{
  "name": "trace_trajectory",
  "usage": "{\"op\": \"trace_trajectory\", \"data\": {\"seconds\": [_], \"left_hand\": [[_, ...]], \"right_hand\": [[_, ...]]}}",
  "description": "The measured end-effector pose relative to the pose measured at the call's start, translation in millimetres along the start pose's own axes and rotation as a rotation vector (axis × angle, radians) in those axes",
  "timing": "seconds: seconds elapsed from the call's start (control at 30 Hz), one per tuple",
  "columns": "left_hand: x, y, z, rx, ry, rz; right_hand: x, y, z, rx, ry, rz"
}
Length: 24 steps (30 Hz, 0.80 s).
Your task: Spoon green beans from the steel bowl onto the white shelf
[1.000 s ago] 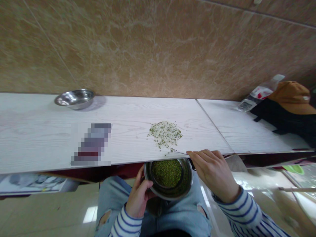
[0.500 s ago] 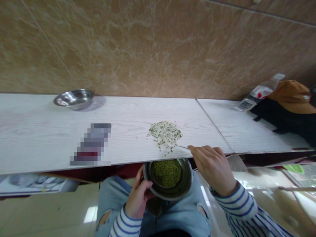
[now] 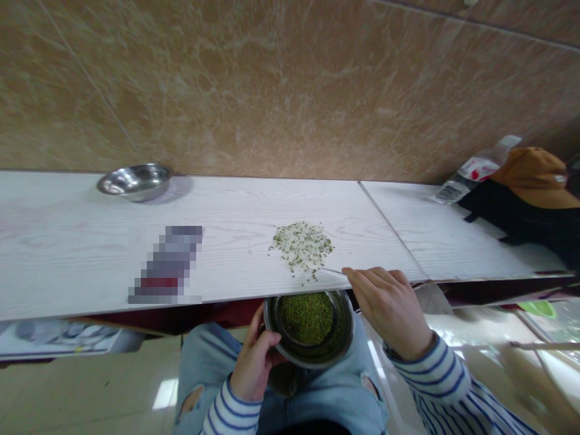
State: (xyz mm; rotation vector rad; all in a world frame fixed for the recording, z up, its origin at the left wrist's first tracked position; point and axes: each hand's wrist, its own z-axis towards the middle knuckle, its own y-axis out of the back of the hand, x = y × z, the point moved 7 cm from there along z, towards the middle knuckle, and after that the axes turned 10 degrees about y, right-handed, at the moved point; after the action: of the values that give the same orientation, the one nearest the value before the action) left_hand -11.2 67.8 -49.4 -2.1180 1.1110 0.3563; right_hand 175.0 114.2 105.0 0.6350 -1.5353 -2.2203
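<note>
A steel bowl [image 3: 342, 338] full of green beans [image 3: 306, 316] rests on my lap, just under the front edge of the white table [image 3: 90, 241]. My left hand [image 3: 254, 362] is closed round the bowl's left rim. My right hand [image 3: 389, 308] is closed in a pinch on a thin metal tool [image 3: 333, 271]. The tool's tip reaches the near edge of a small pile of mixed white and green grains [image 3: 302, 244] on the table.
An empty steel bowl [image 3: 135, 180] stands at the table's back left by the marble wall. A blurred flat object [image 3: 167, 266] lies left of the pile. At the right lie a plastic bottle [image 3: 471, 171], an orange cap [image 3: 534, 178] and dark cloth [image 3: 521, 220].
My right hand has moved up from the table's edge, bringing the thin tool to the near edge of the grain pile. The left hand and the bowl have stayed put.
</note>
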Motion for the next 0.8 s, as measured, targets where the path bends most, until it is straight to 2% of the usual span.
{"op": "trace_trajectory", "data": {"seconds": [0.27,0.53,0.8], "left_hand": [[-1,-1.2,-2,-0.003,-0.009,-0.018],[0,-2.4,-2,-0.003,0.004,-0.006],[-2,-3.7,-3,-0.007,-0.005,0.017]], "right_hand": [[0,-8,4,0.061,-0.006,0.013],[8,-2,-5,0.029,0.046,0.025],[11,-2,-2,0.022,0.038,0.012]]}}
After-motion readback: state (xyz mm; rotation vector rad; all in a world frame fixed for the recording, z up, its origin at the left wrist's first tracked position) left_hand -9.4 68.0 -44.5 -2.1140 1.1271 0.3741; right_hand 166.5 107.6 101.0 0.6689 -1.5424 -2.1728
